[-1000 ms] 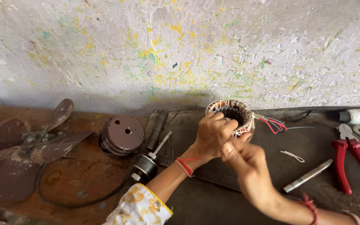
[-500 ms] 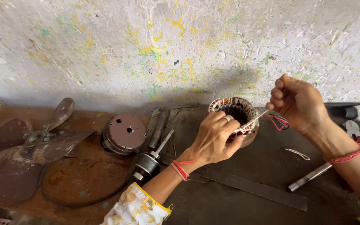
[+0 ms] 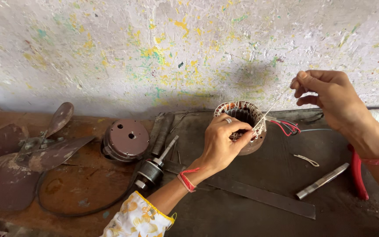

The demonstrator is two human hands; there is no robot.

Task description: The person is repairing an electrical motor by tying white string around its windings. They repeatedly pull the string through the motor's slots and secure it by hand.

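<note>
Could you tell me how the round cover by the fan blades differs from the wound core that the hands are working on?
The round cover is closed on top, plain brown, and untouched; the wound core is open and hollow, with red wires at its side. The left hand grips the core, while the right hand pulls a thread from it. Both are round and rest on the bench.

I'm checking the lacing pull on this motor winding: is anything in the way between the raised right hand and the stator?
Nothing visible is. The right hand pinches a thin white thread that runs straight down to the stator, which the left hand steadies. The red wires lie just below the thread's line.
</note>
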